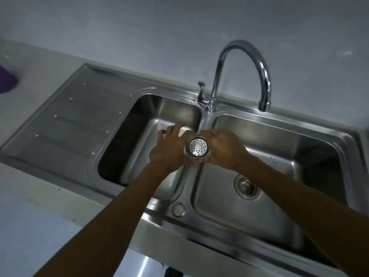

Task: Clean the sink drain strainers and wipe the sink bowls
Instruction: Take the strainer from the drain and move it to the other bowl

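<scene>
A round perforated steel drain strainer (196, 147) is held up above the divider between the two sink bowls, its holed bottom facing me. My right hand (223, 148) grips it from the right side. My left hand (169, 146) is against its left side with fingers spread, and something pale shows under those fingers; I cannot tell what it is. A second strainer (245, 186) sits in the drain of the right bowl (279, 152). The left bowl (139, 136) has its drain mostly hidden behind my left wrist.
A curved chrome faucet (259, 76) with a lever handle (201, 92) rises behind the divider, its spout over the right bowl. A ribbed steel drainboard (69, 120) lies to the left. A purple object (7, 80) sits on the counter at far left.
</scene>
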